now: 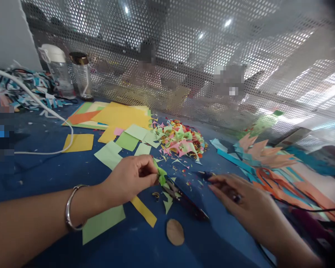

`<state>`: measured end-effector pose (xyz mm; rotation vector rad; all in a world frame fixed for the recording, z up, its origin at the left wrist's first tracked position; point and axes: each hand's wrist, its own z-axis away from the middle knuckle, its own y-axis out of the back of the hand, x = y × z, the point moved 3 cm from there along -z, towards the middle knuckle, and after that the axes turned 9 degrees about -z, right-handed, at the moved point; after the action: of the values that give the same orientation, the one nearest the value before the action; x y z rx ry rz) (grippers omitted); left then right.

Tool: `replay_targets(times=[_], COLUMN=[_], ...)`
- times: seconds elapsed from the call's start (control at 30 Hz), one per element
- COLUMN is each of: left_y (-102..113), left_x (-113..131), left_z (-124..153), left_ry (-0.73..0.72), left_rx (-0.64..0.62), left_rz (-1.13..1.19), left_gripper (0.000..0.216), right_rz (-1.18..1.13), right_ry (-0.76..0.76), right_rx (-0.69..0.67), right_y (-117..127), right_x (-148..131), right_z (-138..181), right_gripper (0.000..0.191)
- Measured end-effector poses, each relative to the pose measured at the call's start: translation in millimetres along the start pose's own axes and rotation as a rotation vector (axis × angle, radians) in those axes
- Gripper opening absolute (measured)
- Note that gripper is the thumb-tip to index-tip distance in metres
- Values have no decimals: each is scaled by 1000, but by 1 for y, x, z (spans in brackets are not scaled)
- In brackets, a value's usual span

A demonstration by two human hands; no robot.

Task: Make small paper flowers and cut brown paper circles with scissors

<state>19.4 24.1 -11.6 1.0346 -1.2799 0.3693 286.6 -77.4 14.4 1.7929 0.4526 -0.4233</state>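
Note:
My left hand, with a silver bangle at the wrist, pinches a small bent piece of light green paper between thumb and fingertips. My right hand is closed, its fingertips at a dark, thin, pointed object too blurred to name. Between the hands, scissors lie on the blue table, their blades near the green piece. Pale green scraps lie around the blades. Closer to me are a brown oval piece, a yellow paper strip and a green sheet partly under my left wrist.
Behind the hands lie a heap of colourful paper scraps, green squares and stacked yellow sheets. Orange and blue cut paper sits at right. A white cable and two bottles stand left, before a perforated screen.

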Motion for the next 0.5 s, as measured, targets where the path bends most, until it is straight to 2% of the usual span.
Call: replay_targets(times=[0.07,0.17,0.33,0.5], left_y=[0,-1,-1,4], left_x=[-2,-2,-2,-3], left_z=[-2,-4,-4,-6], left_ry=[19,29,32,22], left_rx=[12,22,17,69], left_rz=[63,113,132,52], left_gripper=[16,19,16,20], right_rz=[29,48,114,126], right_ry=[-119,-212,-211,-349], right_rx=[65,115,100,131], right_y=[10,16,17,19], right_x=[30,61,72,84], right_z=[12,27,29,28], right_gripper=[36,43,44,47])
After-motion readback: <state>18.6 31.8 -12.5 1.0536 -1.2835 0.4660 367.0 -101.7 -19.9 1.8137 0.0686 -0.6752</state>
